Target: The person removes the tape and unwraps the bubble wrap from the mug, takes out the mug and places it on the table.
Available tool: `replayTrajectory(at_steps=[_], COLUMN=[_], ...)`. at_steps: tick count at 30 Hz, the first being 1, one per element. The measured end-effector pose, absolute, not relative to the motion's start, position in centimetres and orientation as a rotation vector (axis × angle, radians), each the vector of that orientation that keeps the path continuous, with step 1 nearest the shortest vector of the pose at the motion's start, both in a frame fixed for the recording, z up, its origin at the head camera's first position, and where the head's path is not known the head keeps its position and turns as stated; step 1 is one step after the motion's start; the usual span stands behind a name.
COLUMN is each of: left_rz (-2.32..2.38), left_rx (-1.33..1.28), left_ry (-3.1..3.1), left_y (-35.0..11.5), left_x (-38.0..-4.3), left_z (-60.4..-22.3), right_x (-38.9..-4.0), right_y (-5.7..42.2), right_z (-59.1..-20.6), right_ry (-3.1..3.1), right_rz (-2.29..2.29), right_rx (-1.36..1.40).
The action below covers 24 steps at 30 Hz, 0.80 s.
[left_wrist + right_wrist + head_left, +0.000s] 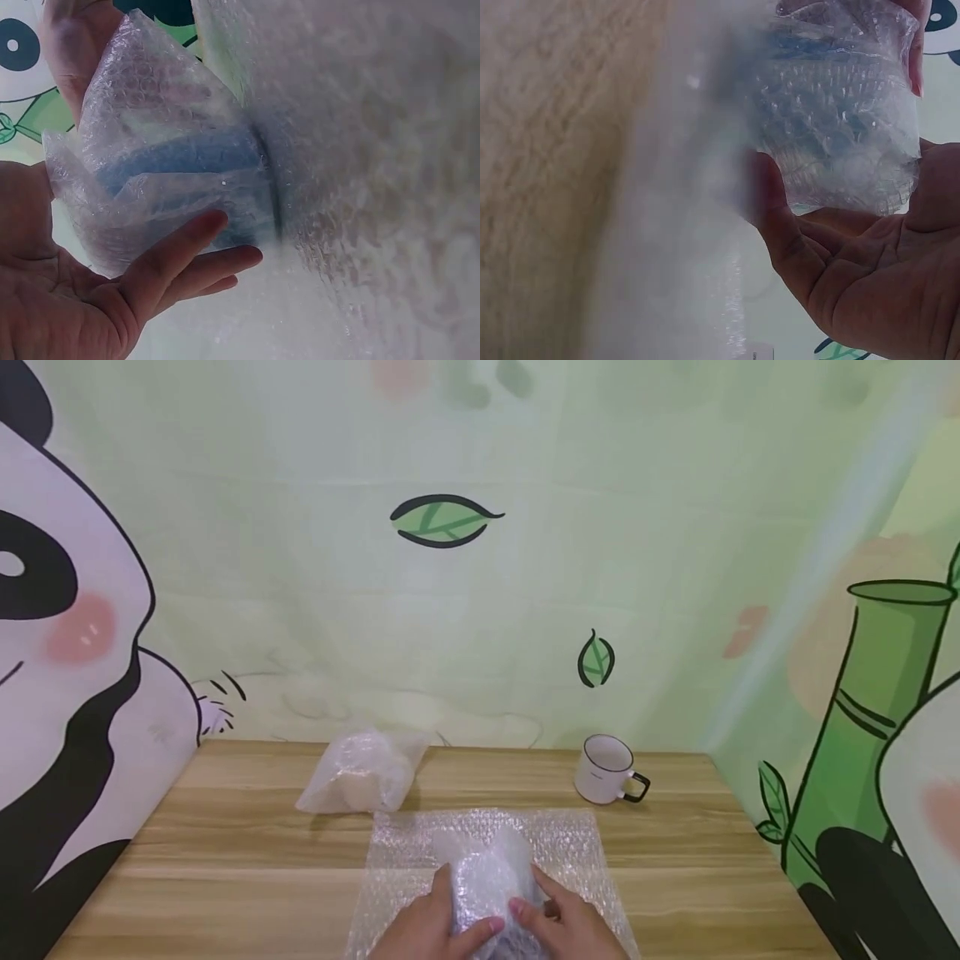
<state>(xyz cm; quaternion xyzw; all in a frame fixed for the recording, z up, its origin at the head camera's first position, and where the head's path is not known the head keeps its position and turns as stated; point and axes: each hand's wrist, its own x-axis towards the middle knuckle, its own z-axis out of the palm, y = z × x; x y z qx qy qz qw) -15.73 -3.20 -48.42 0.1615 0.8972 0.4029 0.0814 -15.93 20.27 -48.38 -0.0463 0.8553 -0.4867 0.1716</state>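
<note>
A bundle in clear bubble wrap (486,881) stands at the front of the table in the head view, over a flat sheet of bubble wrap (401,864). Something blue shows through the wrap of the bundle (187,157) in the left wrist view; its kind is hidden by the layers. My left hand (431,914) grips the bundle's left side, thumb on the near face and fingers along the side. From the right, my right hand (570,922) holds it between thumb and fingers. In the right wrist view the thumb and fingers of this hand (862,277) surround the bundle's end.
Behind the sheet at the left sits another bubble-wrapped package (367,772) with a pale thing inside. A white mug (600,777) with a black rim and handle stands at the back right. A printed cloth backdrop (480,610) rises behind the wooden table (247,835).
</note>
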Motion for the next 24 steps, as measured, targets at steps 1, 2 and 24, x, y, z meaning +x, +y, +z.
replayTrajectory(at_steps=[1,2,24], left_rz=[1.203,1.198,1.051], left_rx=[0.486,0.486,0.521], left_ry=[2.683,2.688,2.805], left_y=[-3.2,-3.2,-3.5], left_x=[-15.9,-16.0,-16.6], left_z=[-48.4,-48.3,-47.4], right_x=[-16.0,-16.2,-16.4], right_y=[20.2,20.2,19.3], right_z=[-48.4,-48.4,-47.4], right_ry=[2.43,2.437,2.753], right_rz=[-1.383,-1.384,-1.2], right_rx=[-0.135,-0.143,-0.087])
